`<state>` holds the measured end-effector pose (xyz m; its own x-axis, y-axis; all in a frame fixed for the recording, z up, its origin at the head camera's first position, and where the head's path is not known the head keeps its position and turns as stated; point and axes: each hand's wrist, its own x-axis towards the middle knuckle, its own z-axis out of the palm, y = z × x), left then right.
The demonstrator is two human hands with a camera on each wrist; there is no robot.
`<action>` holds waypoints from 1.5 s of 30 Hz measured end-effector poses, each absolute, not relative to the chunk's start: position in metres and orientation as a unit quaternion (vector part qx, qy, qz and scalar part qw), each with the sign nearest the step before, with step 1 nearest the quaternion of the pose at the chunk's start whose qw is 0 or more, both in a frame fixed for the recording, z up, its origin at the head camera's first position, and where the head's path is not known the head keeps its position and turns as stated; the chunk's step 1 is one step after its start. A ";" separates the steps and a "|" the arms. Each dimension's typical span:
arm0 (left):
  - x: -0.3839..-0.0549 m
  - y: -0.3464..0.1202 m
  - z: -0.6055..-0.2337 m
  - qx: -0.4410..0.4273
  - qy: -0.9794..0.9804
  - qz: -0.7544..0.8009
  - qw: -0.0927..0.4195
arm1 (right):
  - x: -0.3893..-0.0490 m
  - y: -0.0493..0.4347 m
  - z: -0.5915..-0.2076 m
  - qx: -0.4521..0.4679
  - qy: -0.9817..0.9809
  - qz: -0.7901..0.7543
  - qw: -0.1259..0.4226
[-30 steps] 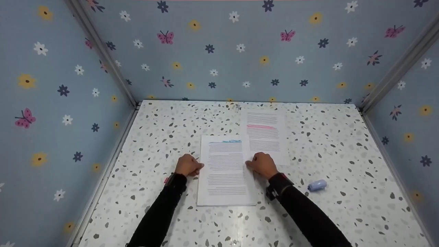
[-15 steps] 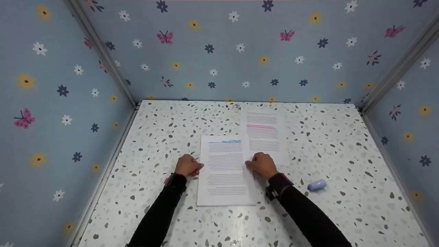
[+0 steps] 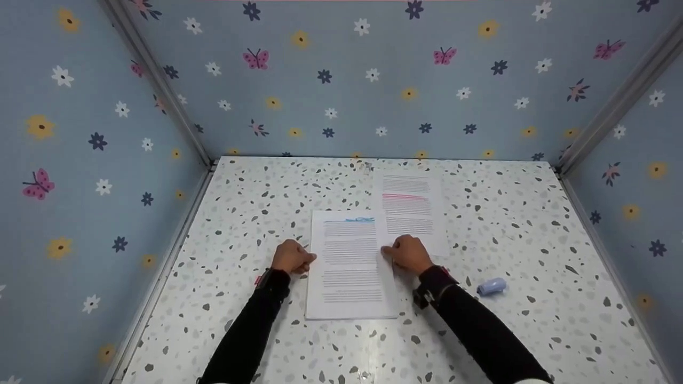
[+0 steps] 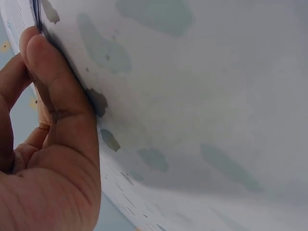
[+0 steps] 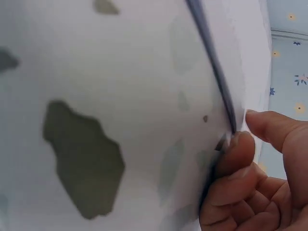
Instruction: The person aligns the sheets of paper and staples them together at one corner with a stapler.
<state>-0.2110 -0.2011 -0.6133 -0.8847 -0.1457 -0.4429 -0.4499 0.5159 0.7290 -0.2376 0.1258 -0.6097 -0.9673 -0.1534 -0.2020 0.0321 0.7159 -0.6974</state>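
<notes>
A stack of printed paper [image 3: 349, 312] lies on the speckled table, its top sheet marked in blue near the upper edge. At its left side, my left hand [image 3: 292, 257] pinches the edge between thumb and fingers, the other fingers curled under. My right hand [image 3: 411, 254] holds the opposite edge in the same way, a little higher up. The left wrist view has the left thumb [image 4: 43, 57] right at the stack's edge. In the right wrist view, the right thumb [image 5: 269, 126] reaches over the paper while a bent finger [image 5: 238, 149] meets the edge.
Another printed sheet [image 3: 408, 213] with a pink highlighted line lies behind and to the right, partly covered by the stack and my right hand. A short lavender highlighter-like object [image 3: 491, 287] rests right of my right wrist. Flower-patterned walls [image 3: 341, 80] enclose the table [image 3: 256, 186].
My right hand and forearm have shifted very slightly, with the thumb a touch farther up the paper's edge. The left hand and the stack stay in place.
</notes>
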 end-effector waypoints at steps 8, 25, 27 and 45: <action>-0.206 -0.198 -0.614 -0.165 0.857 0.466 0.149 | -0.260 0.152 -0.596 -0.065 0.947 -0.315 0.004; -0.208 -0.196 -0.608 -0.182 0.829 0.507 0.153 | -0.274 0.181 -0.607 -0.086 0.980 -0.164 0.073; -0.209 -0.194 -0.602 -0.177 0.826 0.518 0.135 | -0.275 0.183 -0.604 -0.088 0.980 -0.162 0.077; -0.218 -0.183 -0.573 -0.135 0.824 0.539 0.114 | -0.290 0.256 -0.611 -0.077 0.979 -0.172 0.072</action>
<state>-0.2178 -0.1831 -0.5732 -0.9374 -0.0998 -0.3337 -0.3457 0.3828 0.8567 -0.2899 0.2556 -0.6110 -0.9779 -0.1751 -0.1139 -0.1257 0.9288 -0.3485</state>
